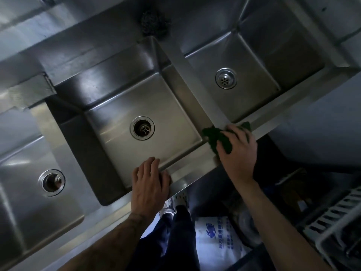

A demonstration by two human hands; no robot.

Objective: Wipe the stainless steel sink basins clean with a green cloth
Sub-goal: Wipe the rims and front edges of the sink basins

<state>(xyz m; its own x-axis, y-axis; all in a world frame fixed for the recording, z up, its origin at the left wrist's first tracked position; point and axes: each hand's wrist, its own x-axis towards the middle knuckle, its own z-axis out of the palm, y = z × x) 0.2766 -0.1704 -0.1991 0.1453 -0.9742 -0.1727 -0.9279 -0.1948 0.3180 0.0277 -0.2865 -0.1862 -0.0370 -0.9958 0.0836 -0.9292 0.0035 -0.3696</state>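
Note:
A stainless steel sink unit with three basins fills the view: the middle basin (pixel 121 106) with an open drain (pixel 142 128), the right basin (pixel 259 61) with a strainer drain (pixel 226 78), and the left basin (pixel 23 173). My right hand (pixel 237 151) presses a dark green cloth (pixel 214 136) onto the front rim where the divider between the middle and right basins meets it. My left hand (pixel 149 182) rests flat, fingers straight, on the front rim (pixel 193 169) of the middle basin, holding nothing.
A dark steel-wool scourer (pixel 155 22) sits on the back ledge behind the middle basin. Below the sink front are my legs and a shoe (pixel 175 202), a white printed bag (pixel 216 239), and a light plastic crate (pixel 336 218) at the lower right.

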